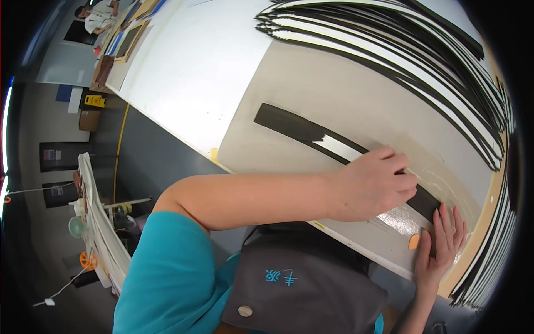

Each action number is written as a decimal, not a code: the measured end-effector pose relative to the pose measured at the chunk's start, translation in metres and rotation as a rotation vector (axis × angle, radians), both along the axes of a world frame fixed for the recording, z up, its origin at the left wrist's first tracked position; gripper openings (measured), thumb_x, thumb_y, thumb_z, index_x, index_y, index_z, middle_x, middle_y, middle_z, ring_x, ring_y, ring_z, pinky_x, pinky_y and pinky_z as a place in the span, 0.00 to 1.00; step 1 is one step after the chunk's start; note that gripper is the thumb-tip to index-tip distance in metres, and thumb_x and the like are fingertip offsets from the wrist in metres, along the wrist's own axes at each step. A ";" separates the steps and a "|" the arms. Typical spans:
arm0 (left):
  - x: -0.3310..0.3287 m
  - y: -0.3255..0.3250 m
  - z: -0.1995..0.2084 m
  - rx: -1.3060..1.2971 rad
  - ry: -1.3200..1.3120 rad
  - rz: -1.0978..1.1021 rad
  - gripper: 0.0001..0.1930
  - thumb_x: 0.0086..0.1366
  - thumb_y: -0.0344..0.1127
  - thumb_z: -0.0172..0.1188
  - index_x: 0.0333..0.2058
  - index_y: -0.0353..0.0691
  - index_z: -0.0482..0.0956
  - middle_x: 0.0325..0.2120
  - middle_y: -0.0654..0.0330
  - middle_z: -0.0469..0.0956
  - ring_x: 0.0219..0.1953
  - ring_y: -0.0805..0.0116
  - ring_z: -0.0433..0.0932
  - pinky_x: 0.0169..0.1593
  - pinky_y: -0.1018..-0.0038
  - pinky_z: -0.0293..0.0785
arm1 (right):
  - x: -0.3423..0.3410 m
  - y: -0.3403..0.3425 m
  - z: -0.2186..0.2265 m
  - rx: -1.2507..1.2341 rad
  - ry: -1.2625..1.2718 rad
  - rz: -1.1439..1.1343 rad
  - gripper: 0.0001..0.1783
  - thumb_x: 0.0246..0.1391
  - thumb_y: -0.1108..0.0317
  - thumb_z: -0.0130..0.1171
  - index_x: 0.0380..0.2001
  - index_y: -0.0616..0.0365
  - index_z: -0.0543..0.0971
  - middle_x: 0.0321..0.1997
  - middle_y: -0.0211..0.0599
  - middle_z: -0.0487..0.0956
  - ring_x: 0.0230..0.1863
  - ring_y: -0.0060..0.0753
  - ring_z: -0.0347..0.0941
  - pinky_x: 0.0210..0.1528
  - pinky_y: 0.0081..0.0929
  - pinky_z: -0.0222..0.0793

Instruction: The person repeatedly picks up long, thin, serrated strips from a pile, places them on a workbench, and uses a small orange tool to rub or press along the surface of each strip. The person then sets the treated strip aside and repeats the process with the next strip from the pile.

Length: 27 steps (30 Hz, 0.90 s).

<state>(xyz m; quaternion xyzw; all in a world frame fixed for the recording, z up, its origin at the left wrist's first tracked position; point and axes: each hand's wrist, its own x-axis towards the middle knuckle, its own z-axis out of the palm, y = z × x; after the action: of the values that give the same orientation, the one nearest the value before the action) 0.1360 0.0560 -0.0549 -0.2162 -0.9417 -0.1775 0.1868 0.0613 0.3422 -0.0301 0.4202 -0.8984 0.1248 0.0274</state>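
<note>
A long black strip [289, 123] lies slantwise on the grey work surface, with a white section showing in its middle. Over that strip my left hand [374, 183] is closed, fingers curled down onto it; whatever they hold, if anything, is hidden. At the strip's near right end my right hand [443, 245] lies with fingers stretched out, fingertips touching the black end. Beside the right thumb is a small orange piece [414, 241]. Shiny, wet-looking smears show on the surface around both hands.
Many black-and-white strips [384, 50] lie stacked at the far right. Another bundle of strips [486, 256] sits past the table's right edge. A white sheet [194, 72] covers the left part of the table. A person [100, 16] is far off at the upper left.
</note>
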 end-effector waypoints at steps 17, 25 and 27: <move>0.020 0.014 -0.003 0.071 0.021 0.149 0.19 0.62 0.35 0.62 0.51 0.39 0.86 0.56 0.62 0.77 0.65 0.52 0.66 0.72 0.52 0.60 | -0.020 -0.007 0.035 0.288 0.041 0.109 0.19 0.64 0.73 0.63 0.57 0.59 0.85 0.65 0.32 0.83 0.75 0.49 0.67 0.83 0.55 0.42; 0.017 0.013 -0.005 0.123 0.003 0.145 0.16 0.62 0.36 0.62 0.47 0.40 0.87 0.53 0.62 0.79 0.64 0.52 0.68 0.71 0.52 0.62 | -0.027 0.004 0.030 0.255 -0.052 0.104 0.20 0.64 0.76 0.61 0.59 0.61 0.83 0.66 0.36 0.82 0.75 0.50 0.68 0.83 0.55 0.41; 0.018 0.013 -0.004 0.110 0.009 0.151 0.15 0.62 0.36 0.62 0.46 0.40 0.87 0.51 0.62 0.80 0.64 0.52 0.69 0.71 0.52 0.62 | -0.016 0.004 0.023 0.230 -0.043 0.064 0.21 0.64 0.76 0.61 0.61 0.62 0.82 0.68 0.37 0.80 0.76 0.50 0.66 0.83 0.55 0.41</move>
<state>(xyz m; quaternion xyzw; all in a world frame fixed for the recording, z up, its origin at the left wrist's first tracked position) 0.1535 0.0692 -0.0592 -0.1346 -0.9434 -0.2134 0.2153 0.0452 0.3460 -0.0069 0.4461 -0.8934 0.0305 -0.0443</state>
